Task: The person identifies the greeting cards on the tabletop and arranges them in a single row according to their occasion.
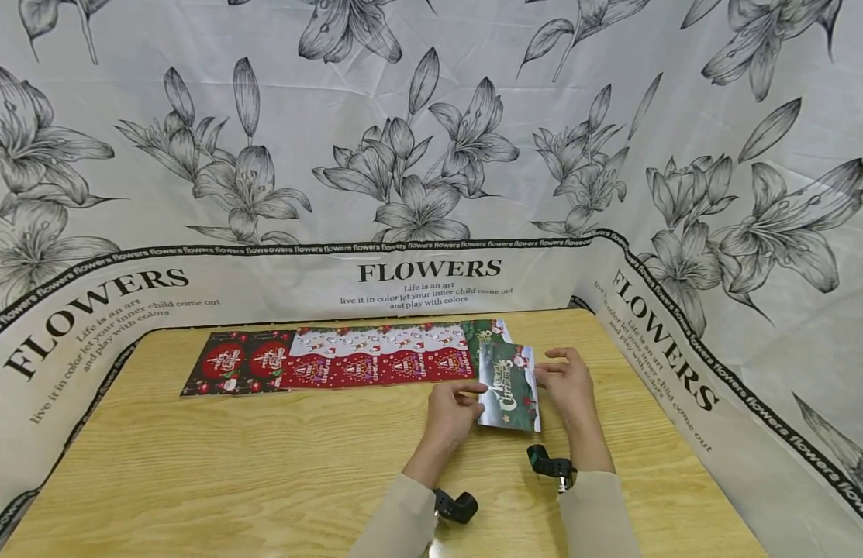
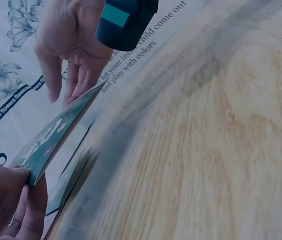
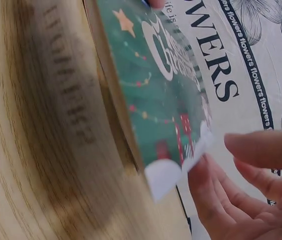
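Observation:
A green "Merry Christmas" card is held up at a tilt above the table's right half. My left hand pinches its left edge between thumb and fingers, also plain in the left wrist view, where the card appears nearly edge-on. At the card's right edge is my right hand. In the right wrist view, the right thumb stands apart from the card, while the fingers of the hand lie at or behind its corner; contact is unclear. Another green card lies behind the held one, partly covered by it.
Along the table's back runs a row of cards: two dark ones with red circles at left, then several red-and-white ones. The wooden table meets white floral cloth at the back and sides. Black camera mounts sit at both wrists.

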A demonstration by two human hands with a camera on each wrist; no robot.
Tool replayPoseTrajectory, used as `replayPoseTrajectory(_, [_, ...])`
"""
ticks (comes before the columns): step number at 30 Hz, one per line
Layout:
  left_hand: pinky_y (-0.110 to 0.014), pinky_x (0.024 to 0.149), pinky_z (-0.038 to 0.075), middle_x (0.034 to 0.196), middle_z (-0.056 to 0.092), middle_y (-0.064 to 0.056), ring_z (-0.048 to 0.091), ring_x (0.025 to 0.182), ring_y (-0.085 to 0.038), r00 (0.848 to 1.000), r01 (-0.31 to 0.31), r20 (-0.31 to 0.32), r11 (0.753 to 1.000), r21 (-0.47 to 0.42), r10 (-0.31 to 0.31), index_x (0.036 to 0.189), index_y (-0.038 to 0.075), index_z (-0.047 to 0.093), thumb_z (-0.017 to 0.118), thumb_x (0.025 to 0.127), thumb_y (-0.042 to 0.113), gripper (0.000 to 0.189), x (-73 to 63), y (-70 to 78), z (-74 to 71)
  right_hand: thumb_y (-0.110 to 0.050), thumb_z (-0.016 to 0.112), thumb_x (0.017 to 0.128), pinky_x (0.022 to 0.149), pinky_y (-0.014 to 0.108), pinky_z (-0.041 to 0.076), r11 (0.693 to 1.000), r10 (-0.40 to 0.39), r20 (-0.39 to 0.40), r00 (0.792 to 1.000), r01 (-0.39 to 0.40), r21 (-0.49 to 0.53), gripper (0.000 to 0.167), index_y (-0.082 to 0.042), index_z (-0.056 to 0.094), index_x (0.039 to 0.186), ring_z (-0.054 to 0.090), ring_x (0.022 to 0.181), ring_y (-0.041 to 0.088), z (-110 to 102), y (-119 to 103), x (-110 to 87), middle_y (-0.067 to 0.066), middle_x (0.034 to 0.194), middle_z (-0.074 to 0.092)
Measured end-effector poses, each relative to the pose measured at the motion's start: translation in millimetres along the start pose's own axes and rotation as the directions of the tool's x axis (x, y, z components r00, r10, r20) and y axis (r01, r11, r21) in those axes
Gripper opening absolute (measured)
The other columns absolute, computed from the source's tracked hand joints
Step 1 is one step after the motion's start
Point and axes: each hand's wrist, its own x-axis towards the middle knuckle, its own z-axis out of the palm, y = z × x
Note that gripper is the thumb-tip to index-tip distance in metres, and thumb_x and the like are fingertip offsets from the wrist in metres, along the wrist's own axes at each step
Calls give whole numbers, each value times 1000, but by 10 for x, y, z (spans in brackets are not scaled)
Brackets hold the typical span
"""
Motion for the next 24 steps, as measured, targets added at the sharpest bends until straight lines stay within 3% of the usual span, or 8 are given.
replayPoseTrajectory(3, [-24, 58, 51, 84, 73, -13, 62, 68, -9, 999, 5, -40, 1000, -18, -6, 101, -1, 81, 70, 81, -20, 29, 24, -8, -34, 10, 65, 98, 77, 30, 61, 1000, -14, 79, 997, 13, 15, 36, 10, 52, 132, 69, 86, 18, 16, -13, -5, 27, 113, 67])
replayPoseTrajectory(12, [-24, 63, 53, 98, 74, -21, 65, 74, -11, 992, -2, -126, 997, -79, -8, 103, -5, 80, 70, 80, -21, 30, 89, -18, -152, 7, 71, 95, 72, 33, 59, 994, -79, 243, 967, 94, -50, 23, 10, 61, 116, 63, 90, 23, 128, -62, -89, 20, 105, 65])
replayPoseTrajectory(18, [-21, 59, 51, 86, 74, -18, 66, 70, -11, 980, 4, -200, 995, -95, -23, 102, -4, 80, 71, 77, -22, 33, 105, -19, -177, 4, 72, 95, 72, 36, 57, 994, -90, 308, 947, 103, -25, 25, 10, 62, 116, 61, 87, 22, 165, -58, -101, 21, 106, 65])
replayPoseTrajectory(24, [-20, 58, 50, 86, 75, -16, 66, 70, -10, 976, 14, -216, 995, -94, -34, 103, -4, 81, 71, 77, -22, 33, 136, -9, -215, 5, 73, 93, 76, 43, 59, 995, -95, 343, 934, 102, -2, 26, 11, 62, 116, 63, 82, 21, 205, -48, -98, 22, 107, 64])
